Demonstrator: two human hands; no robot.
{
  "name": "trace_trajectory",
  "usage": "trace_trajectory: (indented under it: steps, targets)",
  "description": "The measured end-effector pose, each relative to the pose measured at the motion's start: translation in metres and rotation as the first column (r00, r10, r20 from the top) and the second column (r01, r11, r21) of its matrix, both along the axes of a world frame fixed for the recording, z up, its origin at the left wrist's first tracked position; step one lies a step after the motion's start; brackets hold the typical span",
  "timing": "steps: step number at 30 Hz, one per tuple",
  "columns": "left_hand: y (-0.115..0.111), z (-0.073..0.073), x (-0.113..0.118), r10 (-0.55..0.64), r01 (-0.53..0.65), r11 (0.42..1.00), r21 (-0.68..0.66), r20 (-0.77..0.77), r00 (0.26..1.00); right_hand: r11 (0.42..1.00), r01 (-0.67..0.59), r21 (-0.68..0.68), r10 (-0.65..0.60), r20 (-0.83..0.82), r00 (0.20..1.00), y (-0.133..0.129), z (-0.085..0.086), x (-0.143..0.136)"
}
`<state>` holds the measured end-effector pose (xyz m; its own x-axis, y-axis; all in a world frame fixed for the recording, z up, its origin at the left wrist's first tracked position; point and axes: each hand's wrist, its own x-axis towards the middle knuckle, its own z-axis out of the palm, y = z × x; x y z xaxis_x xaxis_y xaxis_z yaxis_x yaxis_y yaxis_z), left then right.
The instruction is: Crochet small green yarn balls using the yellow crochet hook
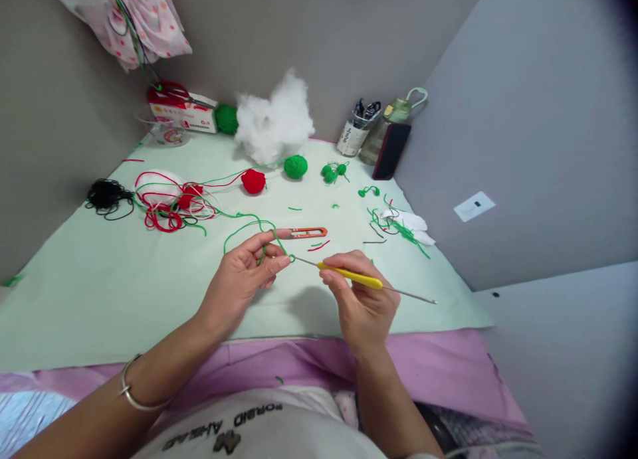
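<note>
My left hand [246, 266] pinches a small loop of green yarn [248, 225] between thumb and a finger, with the strand running over the raised index finger. In my right hand [366, 299] is a crochet hook [356, 275] with a yellow grip, held like a pen. Its thin metal shaft reaches left to the green loop at my left fingertips; the other metal end points right. Just beyond my left index finger, orange thread snips [309, 232] lie on the pale green cloth [199, 293].
Red yarn ball [254, 181], green ball [296, 167] and white stuffing [274, 120] lie further back. Tangled yarn [167, 200] and black yarn [107, 196] are left. Yarn scraps [406, 230], a phone [392, 151], bottle [371, 143] and pen cup [351, 137] are right. Grey panels border the table.
</note>
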<state>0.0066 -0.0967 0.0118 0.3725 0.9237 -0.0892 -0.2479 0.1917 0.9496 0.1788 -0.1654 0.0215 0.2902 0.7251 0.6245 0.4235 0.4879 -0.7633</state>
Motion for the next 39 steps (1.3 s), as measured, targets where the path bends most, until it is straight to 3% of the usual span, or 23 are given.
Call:
trace_trajectory:
  steps: [8,15,23,29,33,39]
  targets:
    - [-0.003,0.007,0.004,-0.035,0.037,0.999,-0.037,0.039,0.999,0.99,0.032,0.136,-0.076,0.333,0.94,-0.001,-0.008,-0.003]
    - [-0.003,0.01,0.004,0.004,0.001,0.998,-0.068,0.08,0.997,0.992,-0.068,0.111,0.043,0.216,0.976,-0.006,-0.004,-0.001]
    - [-0.005,0.018,0.007,-0.061,0.072,0.988,-0.135,0.089,0.994,0.971,0.036,0.238,-0.123,0.36,0.925,-0.001,-0.009,-0.006]
    - [-0.004,0.021,0.005,-0.043,0.056,0.989,-0.139,0.097,0.994,0.986,-0.006,0.169,-0.033,0.227,0.973,-0.006,-0.003,-0.005]
    - [-0.005,0.02,0.007,-0.032,0.044,0.991,-0.123,0.095,0.995,0.99,-0.024,0.141,-0.018,0.285,0.958,-0.005,-0.003,-0.005]
    - [-0.006,0.019,0.007,-0.064,0.082,0.982,-0.172,0.11,0.992,0.974,0.021,0.226,-0.111,0.396,0.911,-0.002,-0.011,-0.01]
